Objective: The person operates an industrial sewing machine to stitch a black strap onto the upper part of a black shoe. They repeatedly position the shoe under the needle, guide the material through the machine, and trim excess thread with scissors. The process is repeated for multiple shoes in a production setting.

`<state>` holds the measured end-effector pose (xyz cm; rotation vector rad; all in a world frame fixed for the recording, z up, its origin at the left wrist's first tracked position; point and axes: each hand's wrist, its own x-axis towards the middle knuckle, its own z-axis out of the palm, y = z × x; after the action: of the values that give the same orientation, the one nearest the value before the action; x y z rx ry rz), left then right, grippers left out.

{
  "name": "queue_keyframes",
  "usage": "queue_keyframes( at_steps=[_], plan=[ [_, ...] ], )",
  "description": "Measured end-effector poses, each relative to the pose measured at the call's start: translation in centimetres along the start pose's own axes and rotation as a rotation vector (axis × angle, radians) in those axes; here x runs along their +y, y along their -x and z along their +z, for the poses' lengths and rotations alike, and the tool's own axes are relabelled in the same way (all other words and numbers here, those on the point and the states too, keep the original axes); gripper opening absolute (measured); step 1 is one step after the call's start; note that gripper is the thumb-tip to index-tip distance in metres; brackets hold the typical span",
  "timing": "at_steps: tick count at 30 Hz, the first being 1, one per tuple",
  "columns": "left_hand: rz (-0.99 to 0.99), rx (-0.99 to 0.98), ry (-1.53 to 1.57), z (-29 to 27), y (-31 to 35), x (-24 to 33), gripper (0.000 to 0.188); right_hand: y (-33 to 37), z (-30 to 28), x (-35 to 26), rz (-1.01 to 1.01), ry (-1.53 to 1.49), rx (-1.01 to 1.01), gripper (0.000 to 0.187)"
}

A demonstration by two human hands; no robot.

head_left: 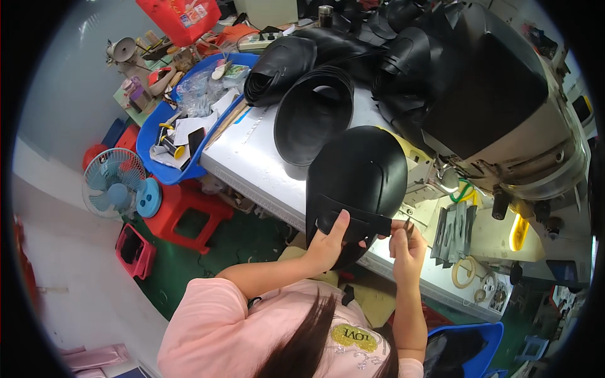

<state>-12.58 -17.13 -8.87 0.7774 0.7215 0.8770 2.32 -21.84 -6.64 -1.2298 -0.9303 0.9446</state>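
A large curved black leather piece (362, 160), like a shoe upper with a strap across it, stands tilted at the table's front edge. My left hand (329, 242) grips its lower part, thumb pressed on the strap (353, 217). My right hand (408, 249) is closed beside the strap's right end, and a small slim metallic tool (409, 228) sticks up from its fingers. Its exact kind is too small to tell. Behind the held piece, a nested stack of black leather pieces (313, 116) rests on the white table (252, 154).
More black leather piles (280, 66) lie at the back. A sewing machine (504, 151) stands at right, near grey strips (454, 233) and a tape roll (464, 271). Left are a blue basin (148, 135) with odds and ends, a red stool (189, 217) and a fan (113, 183).
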Motion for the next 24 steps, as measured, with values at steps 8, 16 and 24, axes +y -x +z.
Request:
queue_keyframes(
  at_steps=[8,16,24],
  plan=[
    [0.039,0.013,0.234,1.0,-0.3,-0.2,0.035,0.2,1.2,-0.4,0.028,0.059,0.093,0.011],
    [0.014,-0.028,0.269,0.8,0.1,0.0,0.038,1.9,2.2,-1.0,-0.036,0.157,0.206,0.014],
    [0.027,-0.080,0.196,1.0,0.0,-0.2,0.046,1.3,1.5,-0.1,0.036,0.023,0.201,0.011]
  ],
)
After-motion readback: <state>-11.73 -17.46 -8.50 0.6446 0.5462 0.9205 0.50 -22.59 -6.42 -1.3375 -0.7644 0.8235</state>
